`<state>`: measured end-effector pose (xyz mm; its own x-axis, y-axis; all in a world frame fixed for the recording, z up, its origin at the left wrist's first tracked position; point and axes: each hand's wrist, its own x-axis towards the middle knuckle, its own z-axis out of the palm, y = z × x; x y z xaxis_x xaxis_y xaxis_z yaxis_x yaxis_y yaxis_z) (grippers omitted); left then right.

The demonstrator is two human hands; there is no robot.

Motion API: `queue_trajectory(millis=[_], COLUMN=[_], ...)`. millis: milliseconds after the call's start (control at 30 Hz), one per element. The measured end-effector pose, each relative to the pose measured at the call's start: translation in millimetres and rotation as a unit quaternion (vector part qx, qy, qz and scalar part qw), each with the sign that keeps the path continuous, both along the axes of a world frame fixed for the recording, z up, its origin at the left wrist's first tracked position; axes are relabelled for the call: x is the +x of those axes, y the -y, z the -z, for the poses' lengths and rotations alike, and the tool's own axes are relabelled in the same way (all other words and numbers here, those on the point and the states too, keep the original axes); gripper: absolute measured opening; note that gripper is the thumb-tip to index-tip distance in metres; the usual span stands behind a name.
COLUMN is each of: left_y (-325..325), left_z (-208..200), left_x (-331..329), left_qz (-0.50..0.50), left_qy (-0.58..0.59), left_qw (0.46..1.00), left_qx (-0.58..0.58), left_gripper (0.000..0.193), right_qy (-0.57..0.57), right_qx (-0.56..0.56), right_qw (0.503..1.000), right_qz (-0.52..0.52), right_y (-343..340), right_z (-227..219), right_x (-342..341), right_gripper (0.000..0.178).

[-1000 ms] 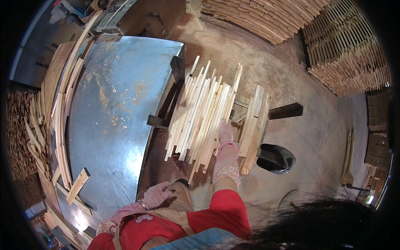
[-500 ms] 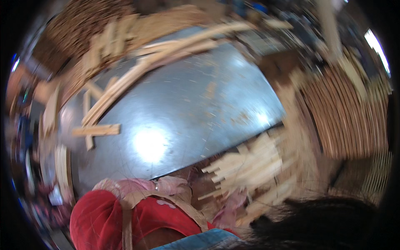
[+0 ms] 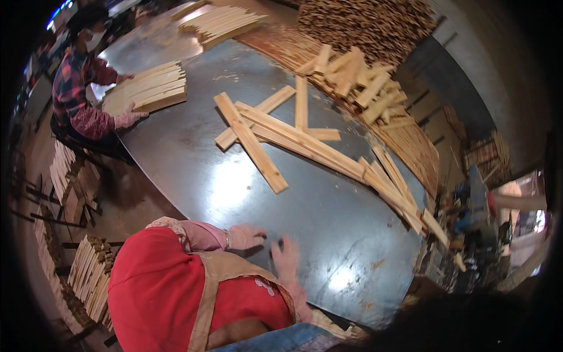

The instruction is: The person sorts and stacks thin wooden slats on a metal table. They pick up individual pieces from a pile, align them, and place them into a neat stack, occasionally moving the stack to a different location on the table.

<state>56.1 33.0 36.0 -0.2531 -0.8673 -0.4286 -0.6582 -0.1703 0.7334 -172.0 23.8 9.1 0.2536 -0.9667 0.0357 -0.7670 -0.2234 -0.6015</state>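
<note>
My left hand (image 3: pixel 246 236), in a pink glove, reaches over the near edge of the metal-topped table (image 3: pixel 316 234), its fingers stretched out and holding nothing. Beside it, a small gap away, is my right hand (image 3: pixel 286 258), also gloved in pink, with its thumb apart from the fingers and nothing in its grasp. Both hands are slightly blurred; whether they touch the metal I cannot tell. Farther up the table, a wooden slat (image 3: pixel 252 144) lies slantwise across other slats. Long wooden strips (image 3: pixel 311 142) run from there toward the right edge.
Across the table at left, a person (image 3: pixel 82 88) handles a row of pale wood strips (image 3: pixel 149 88). Another bundle (image 3: pixel 223 23) lies at the far end. Short wood pieces (image 3: pixel 358 82) are heaped on boards beyond the table. Stacked strips (image 3: pixel 91 276) stand below at left.
The view has swung left, bringing the other person and their strips into sight. My hands, earlier low by the table edge and wood pile, are now over the metal top.
</note>
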Motion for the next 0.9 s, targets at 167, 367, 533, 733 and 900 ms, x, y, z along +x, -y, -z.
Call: queue_trajectory(millis=[167, 367, 533, 733, 900], left_y=[28, 69, 99, 94, 89], left_z=[15, 59, 46, 45, 49], left_x=[141, 235, 286, 315, 312], left_qz=[-0.238, -0.431, -0.501, -0.547, -0.501], left_qy=[-0.028, -0.35, -0.425, -0.387, -0.455], left_qw=[0.97, 0.831, 0.747, 0.724, 0.728], left_qx=[-0.027, -0.02, 0.106, 0.163, 0.11], left_gripper=[0.047, 0.055, 0.045, 0.06, 0.075], right_qy=[-0.149, -0.086, -0.22, -0.416, -0.29], right_qx=[-0.145, 0.27, 0.047, 0.084, 0.192], right_qw=[0.975, 0.939, 0.928, 0.898, 0.912], right_qz=[-0.075, -0.196, -0.295, -0.119, -0.218], right_y=[187, 200, 293, 437, 409], right_z=[-9, -36, -87, -56, -113], right_x=[155, 283, 320, 186, 274], right_gripper=[0.084, 0.068, 0.064, 0.088, 0.069])
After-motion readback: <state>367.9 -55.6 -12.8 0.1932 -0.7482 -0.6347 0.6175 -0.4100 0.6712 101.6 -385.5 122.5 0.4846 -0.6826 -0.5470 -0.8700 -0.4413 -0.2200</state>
